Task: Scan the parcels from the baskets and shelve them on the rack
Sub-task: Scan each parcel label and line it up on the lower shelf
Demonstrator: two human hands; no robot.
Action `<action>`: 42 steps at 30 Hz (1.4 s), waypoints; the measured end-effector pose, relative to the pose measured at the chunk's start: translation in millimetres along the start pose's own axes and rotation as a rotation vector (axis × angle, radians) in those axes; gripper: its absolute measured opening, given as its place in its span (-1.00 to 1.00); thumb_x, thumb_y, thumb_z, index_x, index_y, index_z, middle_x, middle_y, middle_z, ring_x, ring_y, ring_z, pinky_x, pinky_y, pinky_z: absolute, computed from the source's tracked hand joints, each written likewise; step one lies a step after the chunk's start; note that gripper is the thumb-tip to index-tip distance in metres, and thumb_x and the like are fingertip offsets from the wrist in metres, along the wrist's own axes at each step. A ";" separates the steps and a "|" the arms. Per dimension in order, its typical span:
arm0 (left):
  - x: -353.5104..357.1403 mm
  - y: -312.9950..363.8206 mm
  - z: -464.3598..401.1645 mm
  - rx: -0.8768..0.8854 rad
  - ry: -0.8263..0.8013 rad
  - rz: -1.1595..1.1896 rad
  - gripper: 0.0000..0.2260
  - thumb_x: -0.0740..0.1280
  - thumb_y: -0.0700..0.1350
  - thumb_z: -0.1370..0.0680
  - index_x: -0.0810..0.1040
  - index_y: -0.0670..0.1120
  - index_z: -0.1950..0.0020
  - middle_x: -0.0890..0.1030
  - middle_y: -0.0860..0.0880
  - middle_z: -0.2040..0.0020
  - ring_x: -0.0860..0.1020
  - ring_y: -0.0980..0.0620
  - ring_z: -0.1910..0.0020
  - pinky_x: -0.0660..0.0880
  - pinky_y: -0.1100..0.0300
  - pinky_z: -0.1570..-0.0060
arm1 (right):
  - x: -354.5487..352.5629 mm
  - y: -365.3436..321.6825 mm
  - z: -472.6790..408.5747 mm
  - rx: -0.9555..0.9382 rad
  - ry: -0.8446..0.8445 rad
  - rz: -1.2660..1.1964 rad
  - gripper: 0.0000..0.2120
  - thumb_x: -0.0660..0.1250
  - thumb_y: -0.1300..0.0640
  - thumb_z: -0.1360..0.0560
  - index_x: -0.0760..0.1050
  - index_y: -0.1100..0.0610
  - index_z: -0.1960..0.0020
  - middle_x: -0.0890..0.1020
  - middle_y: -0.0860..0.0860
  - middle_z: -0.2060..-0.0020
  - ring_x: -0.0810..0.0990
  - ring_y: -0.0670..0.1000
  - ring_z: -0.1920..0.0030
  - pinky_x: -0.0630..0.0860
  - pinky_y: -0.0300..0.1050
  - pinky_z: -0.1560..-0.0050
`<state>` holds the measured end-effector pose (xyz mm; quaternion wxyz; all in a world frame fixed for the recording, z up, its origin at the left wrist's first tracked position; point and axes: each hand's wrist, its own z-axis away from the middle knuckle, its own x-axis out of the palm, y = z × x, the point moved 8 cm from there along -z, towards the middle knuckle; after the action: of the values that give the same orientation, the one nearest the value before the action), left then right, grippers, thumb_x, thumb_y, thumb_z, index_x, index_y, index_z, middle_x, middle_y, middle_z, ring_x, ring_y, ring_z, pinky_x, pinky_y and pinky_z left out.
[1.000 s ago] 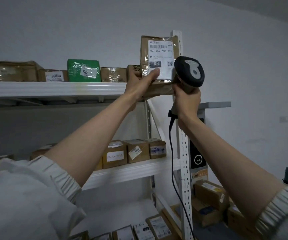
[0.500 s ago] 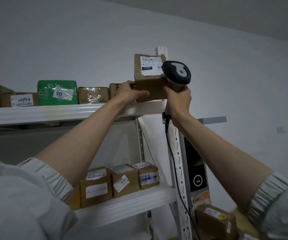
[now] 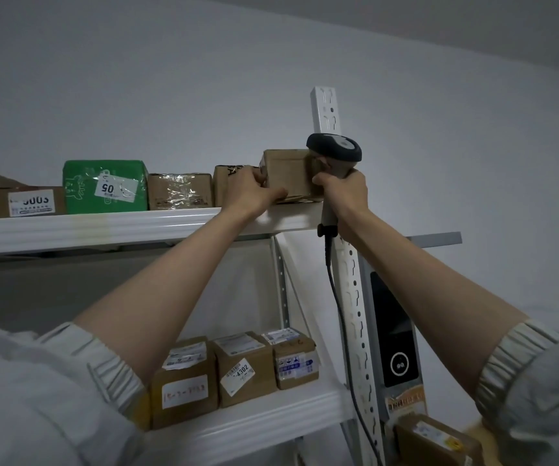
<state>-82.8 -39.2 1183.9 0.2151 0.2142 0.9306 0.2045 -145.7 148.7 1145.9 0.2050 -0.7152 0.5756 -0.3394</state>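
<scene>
A brown cardboard parcel (image 3: 288, 174) rests on the right end of the rack's top shelf (image 3: 103, 227), its label side turned away. My left hand (image 3: 253, 191) grips its left and front side, fingers curled along the lower edge. My right hand (image 3: 343, 193) holds the grey handheld scanner (image 3: 335, 151) by its handle, right beside the parcel, with a thumb touching the parcel's right edge. The scanner's black cable (image 3: 338, 304) hangs down along the white upright post (image 3: 327, 109).
On the top shelf stand a green parcel (image 3: 105, 185) marked 05, a taped brown box (image 3: 180, 191) and other boxes. Three labelled boxes (image 3: 237, 371) sit on the lower shelf (image 3: 254, 422). A dark panel device (image 3: 394, 331) stands right of the post; more parcels (image 3: 436, 438) lie below.
The parcel went from upright in front of the scanner down flat onto the top shelf's right end. Both hands followed it, and the view tilted upward.
</scene>
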 end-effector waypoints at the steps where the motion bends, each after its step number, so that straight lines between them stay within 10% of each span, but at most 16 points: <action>1: -1.1 2.0 0.7 0.025 0.021 -0.047 -0.61 0.57 0.03 -0.38 0.48 -0.11 0.00 0.58 -0.04 0.04 0.54 -0.02 0.08 0.40 0.14 0.28 | 2.9 1.5 -0.2 0.016 -0.013 0.011 -0.85 0.39 0.22 -0.46 0.43 0.05 0.17 0.57 0.01 0.17 0.54 0.00 0.15 0.58 0.04 -0.03; 5: -0.9 5.1 3.5 0.050 0.044 -0.175 -0.58 0.52 0.08 -0.41 0.37 -0.10 0.01 0.51 -0.05 0.06 0.46 -0.05 0.09 0.23 0.15 0.36 | 15.0 8.5 -1.1 0.062 -0.030 0.049 -0.68 0.42 0.10 -0.25 0.53 0.20 0.04 0.56 0.13 -0.15 0.61 0.10 0.12 0.53 -0.08 0.23; 10: 1.3 5.3 1.4 0.029 0.030 -0.269 -0.58 0.49 0.07 -0.44 0.34 -0.10 -0.04 0.48 -0.05 0.02 0.45 -0.09 0.08 0.17 0.13 0.40 | 17.1 14.5 -7.7 0.074 -0.023 0.094 -0.86 0.42 0.21 -0.40 0.45 0.09 0.19 0.61 0.11 0.05 0.61 0.15 0.01 0.59 0.05 0.00; 17: -1.4 -0.8 -5.6 0.029 0.036 -0.345 -0.64 0.45 -0.11 -0.47 0.42 -0.19 -0.16 0.58 -0.17 -0.09 0.53 -0.22 -0.11 0.29 0.07 0.19 | 28.2 35.1 -5.3 0.160 -0.124 0.100 -0.64 0.43 0.18 -0.41 0.47 0.21 -0.17 0.61 0.15 -0.06 0.61 0.17 -0.09 0.61 0.12 -0.13; 31: -6.0 -16.2 60.2 0.135 -0.031 -0.210 -0.76 0.45 -0.01 -0.46 0.44 -0.05 0.02 0.53 0.00 0.11 0.50 -0.02 0.15 0.36 0.09 0.27 | 20.7 37.9 59.8 0.148 -0.168 0.005 -0.73 0.36 0.35 -0.49 0.53 0.25 -0.19 0.62 0.08 0.03 0.61 0.04 0.05 0.66 -0.07 0.02; 42: 50.6 -113.8 215.1 -0.039 -0.442 -0.171 -0.87 0.45 -0.04 -0.51 0.52 -0.02 0.12 0.57 0.07 0.21 0.53 0.08 0.22 0.49 0.12 0.18 | -39.8 130.1 203.3 0.566 -0.256 0.046 -0.89 0.31 0.37 -0.50 0.49 0.19 0.10 0.52 0.04 0.38 0.46 -0.06 0.47 0.50 -0.18 0.39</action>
<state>-54.5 -46.4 937.1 0.4340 0.1701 0.8716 0.1518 -92.3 134.2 907.7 0.4744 -0.6535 0.4438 -0.3885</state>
